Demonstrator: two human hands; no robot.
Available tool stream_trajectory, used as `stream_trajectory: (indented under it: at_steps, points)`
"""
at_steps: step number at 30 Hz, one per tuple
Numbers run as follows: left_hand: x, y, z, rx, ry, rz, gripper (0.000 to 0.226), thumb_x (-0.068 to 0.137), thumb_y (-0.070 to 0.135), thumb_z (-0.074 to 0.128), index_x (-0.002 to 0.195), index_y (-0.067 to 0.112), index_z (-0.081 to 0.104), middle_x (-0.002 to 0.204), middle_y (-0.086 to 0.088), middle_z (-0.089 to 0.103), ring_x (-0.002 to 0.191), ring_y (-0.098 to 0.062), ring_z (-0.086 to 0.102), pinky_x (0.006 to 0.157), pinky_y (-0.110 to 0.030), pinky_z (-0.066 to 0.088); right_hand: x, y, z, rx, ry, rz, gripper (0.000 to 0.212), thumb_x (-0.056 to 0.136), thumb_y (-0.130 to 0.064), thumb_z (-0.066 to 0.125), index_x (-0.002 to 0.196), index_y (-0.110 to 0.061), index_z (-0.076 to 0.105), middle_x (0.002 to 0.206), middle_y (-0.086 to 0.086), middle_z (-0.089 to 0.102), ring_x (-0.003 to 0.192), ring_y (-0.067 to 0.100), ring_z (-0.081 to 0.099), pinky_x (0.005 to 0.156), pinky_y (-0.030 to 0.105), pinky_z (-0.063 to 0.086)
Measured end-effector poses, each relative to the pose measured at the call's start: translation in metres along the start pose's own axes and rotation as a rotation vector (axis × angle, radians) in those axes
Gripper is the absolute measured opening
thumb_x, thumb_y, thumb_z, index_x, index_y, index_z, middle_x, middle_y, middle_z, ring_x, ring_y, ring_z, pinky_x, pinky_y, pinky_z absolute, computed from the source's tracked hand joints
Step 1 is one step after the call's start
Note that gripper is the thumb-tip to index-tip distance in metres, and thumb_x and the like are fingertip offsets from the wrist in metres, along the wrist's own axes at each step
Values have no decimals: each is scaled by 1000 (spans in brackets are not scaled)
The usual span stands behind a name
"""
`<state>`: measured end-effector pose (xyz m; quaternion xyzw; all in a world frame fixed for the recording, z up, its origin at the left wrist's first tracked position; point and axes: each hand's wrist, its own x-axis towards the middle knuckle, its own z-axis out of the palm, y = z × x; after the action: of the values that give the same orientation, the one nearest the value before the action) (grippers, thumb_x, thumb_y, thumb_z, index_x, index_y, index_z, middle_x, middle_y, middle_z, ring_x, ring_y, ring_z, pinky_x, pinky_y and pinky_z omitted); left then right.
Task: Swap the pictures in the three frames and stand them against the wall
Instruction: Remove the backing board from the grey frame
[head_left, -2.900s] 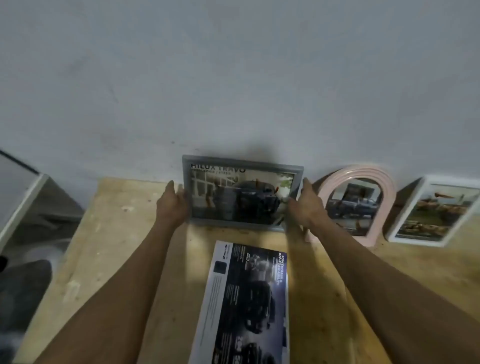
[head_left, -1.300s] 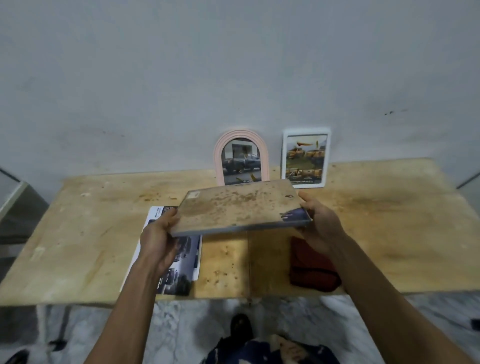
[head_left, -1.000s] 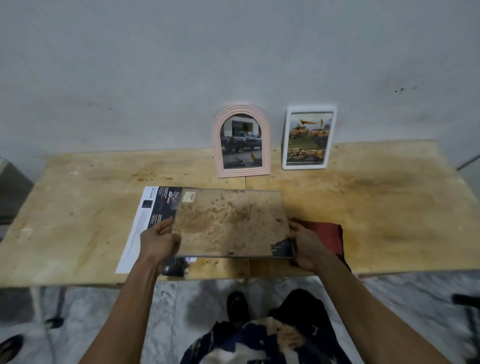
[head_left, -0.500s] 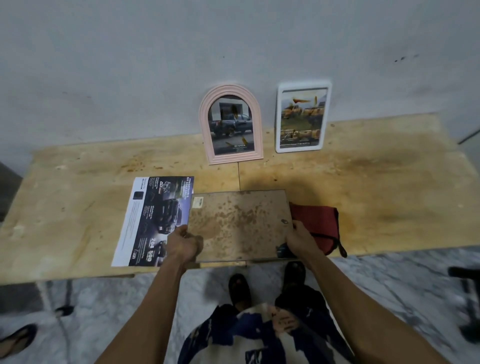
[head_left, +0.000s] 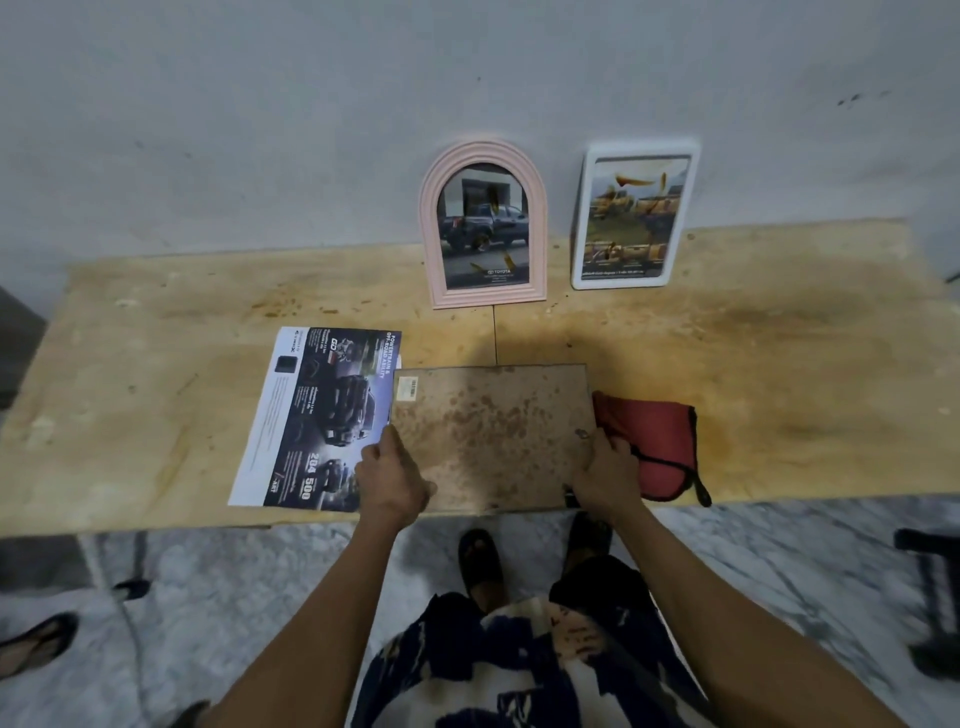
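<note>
Two frames stand upright against the wall (head_left: 260, 130) at the back of the tabletop (head_left: 779, 364): a pink arched frame (head_left: 483, 156) with a pickup picture in it, and just to its right a white frame (head_left: 582, 218) holding a yellowish picture. They stand side by side and do not touch.

Nearer the front edge lies the third frame (head_left: 493, 431), face down, its stained brown backing board turned up, with a small label at its far left corner. Both hands are on it. The left hand (head_left: 392, 478) grips the near left corner, thumb on top of the backing. The right hand (head_left: 605, 478) grips the near right corner, fingers curled around the edge near a small metal clip.

To the left of this frame lies a flyer (head_left: 317, 415) printed with dark cars, flat on the wood, its right edge tucked slightly under the frame. On the right a red cloth (head_left: 654, 441) with a black cord lies at the frame's edge, just beside the right hand.

The person stands at the tabletop's front edge in patterned clothing and dark sandals, on a marbled floor (head_left: 234, 597).
</note>
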<state>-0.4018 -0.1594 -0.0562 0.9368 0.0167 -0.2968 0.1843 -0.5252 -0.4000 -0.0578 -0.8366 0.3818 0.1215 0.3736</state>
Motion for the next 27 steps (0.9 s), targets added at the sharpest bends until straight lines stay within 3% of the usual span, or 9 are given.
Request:
stream_trajectory:
  at_steps: [3, 5, 8, 11, 14, 18, 20, 24, 27]
  points:
    - [2, -3, 1, 77, 24, 65, 93, 72, 33, 86, 148, 16, 35, 139, -21, 39, 122, -42, 44, 101, -48, 43, 8, 24, 31, -6, 108, 73, 39, 90, -36, 31, 106, -11, 57, 102, 10, 58, 96, 29, 50, 80, 35, 36]
    - [6, -5, 1, 128, -5, 115, 88, 76, 34, 84, 145, 15, 34, 141, -19, 34, 122, -43, 40, 101, -50, 40, 12, 29, 46, 6, 86, 81, 41, 88, -38, 30, 99, -9, 56, 100, 11, 58, 97, 31, 54, 80, 30, 30]
    - [10, -6, 1, 173, -36, 134, 86, 80, 36, 81, 144, 13, 29, 140, -18, 30, 122, -44, 37, 101, -51, 39, 10, -3, 41, 279, 118, 212, 70, 77, -55, 34, 119, -3, 55, 119, 17, 56, 109, 35, 53, 97, 38, 39]
    - [13, -7, 2, 176, -38, 133, 87, 79, 37, 81, 144, 14, 29, 142, -19, 29, 124, -45, 36, 102, -51, 38, 6, -33, 31, 423, 270, 411, 47, 92, -34, 48, 128, -4, 50, 126, 17, 54, 110, 36, 54, 99, 44, 45]
    - [15, -7, 4, 179, -29, 135, 83, 77, 37, 83, 139, 14, 34, 142, -18, 30, 126, -44, 36, 102, -51, 39, 14, -36, 30, 675, 379, 587, 48, 87, -28, 59, 128, -7, 51, 126, 14, 53, 105, 36, 57, 95, 47, 50]
    - [15, -8, 5, 176, -12, 139, 79, 77, 36, 83, 136, 14, 37, 141, -17, 31, 125, -43, 37, 101, -49, 40, 34, -33, 31, 1032, 566, 816, 46, 101, -28, 38, 139, -3, 44, 135, 11, 51, 113, 31, 54, 94, 35, 46]
    - [15, -7, 6, 171, -7, 134, 78, 77, 35, 83, 136, 14, 37, 141, -16, 32, 125, -42, 37, 101, -50, 40, 37, -35, 28, 1178, 619, 832, 43, 104, -26, 36, 138, -1, 45, 127, 5, 52, 110, 27, 53, 91, 32, 44]
    - [16, -4, 6, 180, -9, 130, 74, 76, 33, 84, 131, 13, 38, 141, -15, 32, 125, -42, 36, 97, -52, 43, 26, -29, 26, 1180, 436, 798, 39, 90, -15, 62, 124, -1, 51, 123, 14, 59, 104, 31, 61, 90, 43, 53]
    - [17, -2, 5, 190, -21, 110, 72, 76, 31, 85, 129, 13, 40, 141, -14, 31, 125, -41, 36, 95, -52, 45, 21, -27, 31, 1051, 569, 748, 30, 85, -18, 68, 111, -16, 54, 120, 11, 59, 98, 29, 61, 83, 40, 56]
